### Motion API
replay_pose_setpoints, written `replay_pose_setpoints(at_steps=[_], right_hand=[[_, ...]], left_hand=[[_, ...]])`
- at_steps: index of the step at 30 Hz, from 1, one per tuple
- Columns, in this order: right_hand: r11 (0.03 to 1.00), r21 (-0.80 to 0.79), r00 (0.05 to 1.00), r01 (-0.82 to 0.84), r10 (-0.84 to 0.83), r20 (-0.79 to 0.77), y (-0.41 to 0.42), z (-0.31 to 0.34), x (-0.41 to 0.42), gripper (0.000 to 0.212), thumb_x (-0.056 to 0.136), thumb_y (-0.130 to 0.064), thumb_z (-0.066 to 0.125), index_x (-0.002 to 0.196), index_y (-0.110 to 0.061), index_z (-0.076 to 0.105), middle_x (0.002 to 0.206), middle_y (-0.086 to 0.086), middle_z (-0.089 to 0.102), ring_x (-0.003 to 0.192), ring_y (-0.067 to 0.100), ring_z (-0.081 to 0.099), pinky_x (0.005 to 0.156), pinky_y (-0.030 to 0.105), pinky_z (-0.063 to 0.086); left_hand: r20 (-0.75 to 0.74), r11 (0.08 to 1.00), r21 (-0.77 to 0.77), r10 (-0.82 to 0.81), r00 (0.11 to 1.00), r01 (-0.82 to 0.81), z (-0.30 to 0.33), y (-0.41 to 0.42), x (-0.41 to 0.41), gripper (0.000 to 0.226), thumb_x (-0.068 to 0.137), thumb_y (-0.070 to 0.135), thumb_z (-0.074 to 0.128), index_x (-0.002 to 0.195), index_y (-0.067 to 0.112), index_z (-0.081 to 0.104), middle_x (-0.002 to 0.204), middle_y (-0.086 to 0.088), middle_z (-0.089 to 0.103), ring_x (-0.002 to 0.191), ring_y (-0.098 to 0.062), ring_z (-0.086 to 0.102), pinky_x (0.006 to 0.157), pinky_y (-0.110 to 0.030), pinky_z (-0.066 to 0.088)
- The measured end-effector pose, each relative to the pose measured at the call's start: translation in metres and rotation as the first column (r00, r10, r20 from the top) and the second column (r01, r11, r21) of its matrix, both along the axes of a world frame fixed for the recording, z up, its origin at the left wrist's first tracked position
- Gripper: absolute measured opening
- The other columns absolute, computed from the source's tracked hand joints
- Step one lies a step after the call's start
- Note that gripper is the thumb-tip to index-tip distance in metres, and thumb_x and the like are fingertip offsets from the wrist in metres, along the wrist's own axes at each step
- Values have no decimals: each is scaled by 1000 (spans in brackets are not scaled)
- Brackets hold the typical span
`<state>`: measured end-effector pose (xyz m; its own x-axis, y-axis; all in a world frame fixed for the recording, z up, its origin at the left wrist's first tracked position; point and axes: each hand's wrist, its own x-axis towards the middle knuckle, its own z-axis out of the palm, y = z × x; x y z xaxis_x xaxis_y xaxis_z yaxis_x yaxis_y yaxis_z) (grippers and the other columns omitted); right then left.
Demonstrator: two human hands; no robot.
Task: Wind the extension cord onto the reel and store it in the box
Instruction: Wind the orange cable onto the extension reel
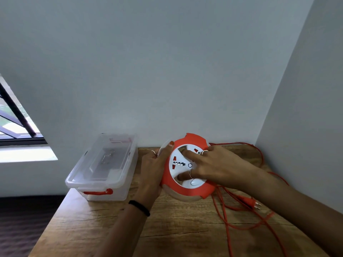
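Nearest the camera lies the brown wooden tabletop (176, 229) with its dark grain cracks, running back to the pale grey walls (167, 71) that meet in a corner at the right. A window with dark bars (16, 115) shows at the far left.

On the left part of the tabletop stands the clear rectangular plastic storage box (104, 169), its transparent lid (104, 158) shut down on it and an orange-red latch handle (98, 192) on its near end. Something small and pale shows through the lid, but it is too blurred to name.

Just right of the box, and apart from it, sits the round orange-red and white extension cord reel (185, 167), tilted so that its white socket face looks toward the camera. Its orange-red cord (224, 216) lies loose in loops over the right side of the tabletop, some reaching the back corner and some running off the near edge. The cord's orange-red two-pin plug (249, 202) rests on the wood to the right of the reel.

The left hand (154, 173), with a black band on its wrist, grips the reel's left rim, fingers curled over the edge. The right hand (213, 164) rests on the white face, fingers spread and extended, index and thumb pressed against the inner disc; it clasps nothing.
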<state>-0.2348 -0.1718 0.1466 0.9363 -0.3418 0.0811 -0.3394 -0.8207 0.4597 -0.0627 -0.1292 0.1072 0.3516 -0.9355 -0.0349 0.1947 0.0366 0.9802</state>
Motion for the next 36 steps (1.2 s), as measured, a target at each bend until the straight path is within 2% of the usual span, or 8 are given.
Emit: replay_pose_setpoints(at_steps=[3,9,14,18,20,27,31,36], right_hand=[[999,-45,1000,-7,8,16,-2,-5,0,61,78,-10,67,123,-49,52,121,24,57,40,24,52,44,31,45],[994,-57,993,94,-89,81,0,-4,6,53,70,-25,65,118,-49,59,80,4,62,41,17,24,43,22,25],[987,-77,980,140,-127,153,1,-2,11,57,65,-30,60,120,-43,61,62,2,57,42,16,6,45,21,8],[983,-17,964,183,-176,200,3,-1,15,64,54,-34,64,118,-34,65,41,1,46,33,20,26,46,18,11],[976,1,954,218,-213,213,5,0,17,60,53,-36,62,113,-32,68,38,0,45,32,20,27,47,18,9],[961,62,919,270,-276,281,8,-3,24,65,53,-46,63,114,-25,69,36,0,44,29,22,37,45,18,17],[923,96,866,373,-384,320,12,-6,30,52,55,-51,56,99,-28,73,40,0,50,32,21,44,44,18,21],[912,103,821,397,-403,403,16,-12,31,52,56,-56,60,98,-27,73,45,0,58,37,21,51,42,19,28]], left_hand=[[19,1000,-10,6,1000,-6,-2,-1,-2,65,65,56,77,91,-3,69,86,-22,73,83,-43,69,79,-65,52],[-20,998,-9,61,998,-61,-5,-3,-6,25,83,35,67,76,12,74,83,-16,74,79,-37,71,77,-57,56],[1,994,-39,103,995,-102,-5,-3,-7,23,86,35,65,75,16,73,78,-9,75,71,-28,73,69,-45,60],[20,993,-33,113,993,-112,-6,-5,-10,24,84,38,65,81,16,72,80,-8,76,72,-29,73,71,-48,59],[18,993,-32,111,994,-111,-6,-5,-11,29,78,44,65,83,17,72,82,-6,76,72,-28,73,71,-47,60],[-10,992,-36,122,993,-122,-7,-3,-15,43,64,55,63,81,15,72,81,-7,76,72,-26,73,69,-42,60],[-10,988,-50,143,990,-144,-10,-4,-13,48,61,58,63,78,14,72,80,-8,75,75,-28,73,67,-41,59],[4,989,-85,123,992,-123,-6,-4,-11,36,70,51,61,78,18,71,75,-2,75,67,-19,73,55,-29,58]])
